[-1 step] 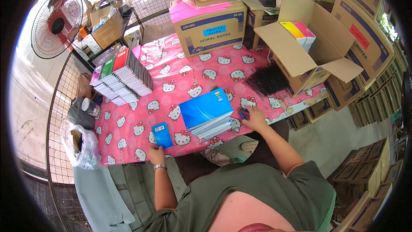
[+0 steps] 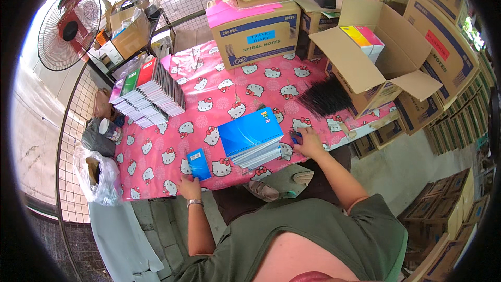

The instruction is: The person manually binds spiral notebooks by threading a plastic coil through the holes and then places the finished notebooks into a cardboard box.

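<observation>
1. At the near edge of the table (image 2: 156, 164), left of its middle, a small blue notebook (image 2: 199, 165) is being touched at its near corner by the left hand (image 2: 189, 187); whether it is being pinched cannot be told.
2. Farther right along that edge, a small dark-and-blue object (image 2: 296, 138), perhaps a tool, is being grasped by the right hand (image 2: 310, 143).
3. Between the hands, a blue notebook stack (image 2: 250, 134) is being supported near the edge; holes seem to be showing along one side, no coil being discernible, so it is being judged unfinished.
4. Toward the left edge, red-, green- and purple-topped stacks (image 2: 148, 94) are showing dark spines, apparently finished.
5. Toward the right edge, loose black wires (image 2: 326, 98) are lying beside an open carton (image 2: 352, 68), partly filled.
6. At the far edge, printed lettering and a blue label (image 2: 261, 37) are being displayed on a closed carton (image 2: 282, 55); red labels (image 2: 437, 44) are marking cartons beyond.
</observation>
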`<state>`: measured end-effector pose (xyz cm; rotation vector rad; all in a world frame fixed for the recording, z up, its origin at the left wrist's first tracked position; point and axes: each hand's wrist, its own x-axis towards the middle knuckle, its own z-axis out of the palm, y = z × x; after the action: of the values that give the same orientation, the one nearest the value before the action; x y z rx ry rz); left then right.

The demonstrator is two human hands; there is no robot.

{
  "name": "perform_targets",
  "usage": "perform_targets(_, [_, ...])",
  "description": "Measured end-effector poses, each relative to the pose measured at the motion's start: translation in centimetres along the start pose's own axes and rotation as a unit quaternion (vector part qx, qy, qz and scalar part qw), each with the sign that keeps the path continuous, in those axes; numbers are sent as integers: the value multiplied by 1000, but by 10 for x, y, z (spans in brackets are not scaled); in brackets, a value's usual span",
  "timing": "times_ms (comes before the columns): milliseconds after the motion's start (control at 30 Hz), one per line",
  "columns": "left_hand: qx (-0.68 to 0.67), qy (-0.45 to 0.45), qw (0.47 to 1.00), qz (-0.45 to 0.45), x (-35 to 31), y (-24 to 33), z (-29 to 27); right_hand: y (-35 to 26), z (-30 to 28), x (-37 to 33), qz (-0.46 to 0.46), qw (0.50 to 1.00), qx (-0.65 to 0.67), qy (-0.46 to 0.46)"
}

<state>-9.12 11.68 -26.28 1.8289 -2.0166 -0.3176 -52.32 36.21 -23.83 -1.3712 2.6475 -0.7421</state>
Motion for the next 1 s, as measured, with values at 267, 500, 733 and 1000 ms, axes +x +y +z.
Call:
perform_targets(267, [-209,60,805,552,-34,251,-145,65,15,109,33,974,-215,71])
perform_targets(500, [-19,-102,788,607,-49,301,-166,20,-51,111,-62,983,79,157])
perform_targets(733, [-31,-46,807,587,-18,322,-194,-134,-192,49,-330,918,186,114])
perform_targets(1000, [-90,26,823,560,-24,329,-170,-150,-187,44,-287,912,263,128])
